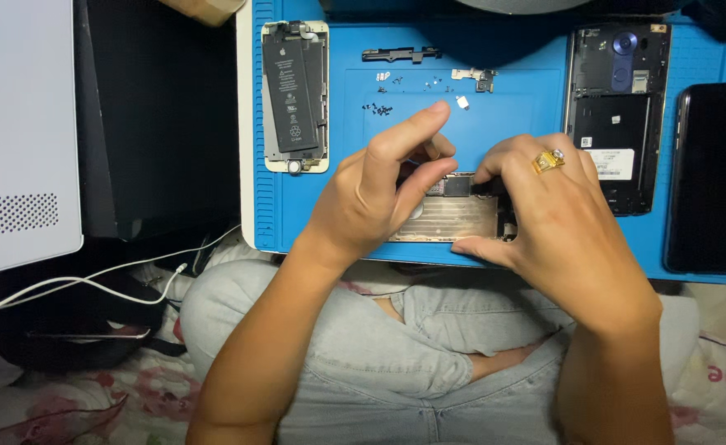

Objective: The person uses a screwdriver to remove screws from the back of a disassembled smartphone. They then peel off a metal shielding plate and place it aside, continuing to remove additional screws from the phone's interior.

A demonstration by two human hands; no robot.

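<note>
Screen panel [453, 218], metal back up, lay at the near edge of the blue mat [511, 107], between both hands. At far left stood a white case [17, 132] and a black box [161, 115], with white cables [91, 280] trailing below them. On the mat's left side lay an opened phone [295, 97] showing its battery, well apart from the panel. Small screws [379, 107] and brackets [400, 54] were scattered behind the hands. The left hand [371, 194] pinched the panel's top edge, forefinger raised. The right hand [556, 218], wearing a gold ring [548, 160], gripped the panel's right end, fingers curled. Just beside it lay a second open phone [618, 107], then a dark screen [713, 177] at the mat's right edge. Bare mat remained only behind the hands.
</note>
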